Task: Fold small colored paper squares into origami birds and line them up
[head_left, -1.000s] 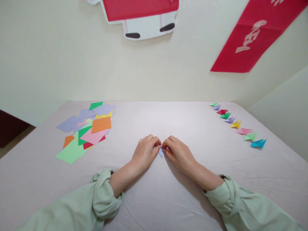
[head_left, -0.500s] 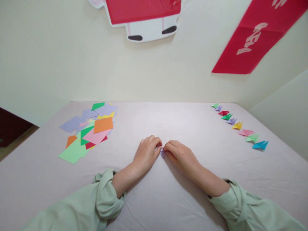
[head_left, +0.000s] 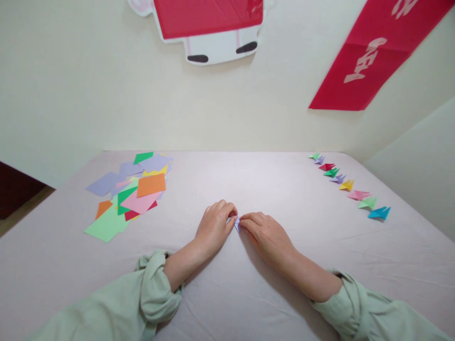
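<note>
A small folded piece of light purple paper (head_left: pixel 237 224) lies between my fingertips at the middle of the table. My left hand (head_left: pixel 217 221) pinches its left side, thumb and forefinger closed together. From the right, my right hand (head_left: pixel 265 232) grips the paper's other edge with its fingers bunched. Much of the paper is hidden under the fingers, so its full shape does not show.
Loose coloured paper sheets (head_left: pixel 106 220) overlap in a pile at the left. Several small folded paper figures (head_left: pixel 379 213) form a slanting row along the right of the cloth-covered table (head_left: pixel 220 303). A wall (head_left: pixel 227 109) rises behind the table's far edge.
My right hand's fingers have straightened somewhat and shifted slightly along the paper, showing a little more of it. My left hand keeps its pinch. The whole view has shifted slightly.
</note>
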The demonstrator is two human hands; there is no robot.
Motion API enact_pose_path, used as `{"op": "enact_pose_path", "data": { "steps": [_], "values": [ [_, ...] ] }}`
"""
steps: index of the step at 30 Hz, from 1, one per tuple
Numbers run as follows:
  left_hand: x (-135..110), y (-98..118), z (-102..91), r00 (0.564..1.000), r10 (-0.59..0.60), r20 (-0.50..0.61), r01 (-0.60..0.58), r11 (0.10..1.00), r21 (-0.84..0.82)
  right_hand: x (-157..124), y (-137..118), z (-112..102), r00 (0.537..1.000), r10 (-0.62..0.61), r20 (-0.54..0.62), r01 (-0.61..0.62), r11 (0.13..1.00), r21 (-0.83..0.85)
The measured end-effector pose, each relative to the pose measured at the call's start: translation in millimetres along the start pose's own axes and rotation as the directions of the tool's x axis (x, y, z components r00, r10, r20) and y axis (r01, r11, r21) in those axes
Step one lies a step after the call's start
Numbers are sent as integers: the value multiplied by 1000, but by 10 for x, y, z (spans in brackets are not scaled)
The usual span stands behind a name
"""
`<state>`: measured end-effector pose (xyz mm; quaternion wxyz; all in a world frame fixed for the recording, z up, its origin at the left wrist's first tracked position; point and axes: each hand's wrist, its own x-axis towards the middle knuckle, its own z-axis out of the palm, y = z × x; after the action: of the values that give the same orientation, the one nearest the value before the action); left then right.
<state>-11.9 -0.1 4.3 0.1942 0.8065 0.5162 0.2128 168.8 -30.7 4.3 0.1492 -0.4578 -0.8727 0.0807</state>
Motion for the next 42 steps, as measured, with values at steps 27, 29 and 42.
{"op": "enact_pose_path", "data": {
  "steps": [27, 29, 42],
  "values": [
    [-370, -7, -119, 979, 166, 117, -184, 969, 165, -3, -90, -39, 1000, -14, 26, 16, 996, -91],
    [-365, -3, -109, 981, 156, 118, -176, 968, 178, 2, -90, -43, 1000, -14, 27, 17, 996, -89],
    [-347, 4, -87, 984, 128, 127, -147, 976, 160, 10, -84, -30, 1000, -27, 0, 27, 995, -92]
  ]
}}
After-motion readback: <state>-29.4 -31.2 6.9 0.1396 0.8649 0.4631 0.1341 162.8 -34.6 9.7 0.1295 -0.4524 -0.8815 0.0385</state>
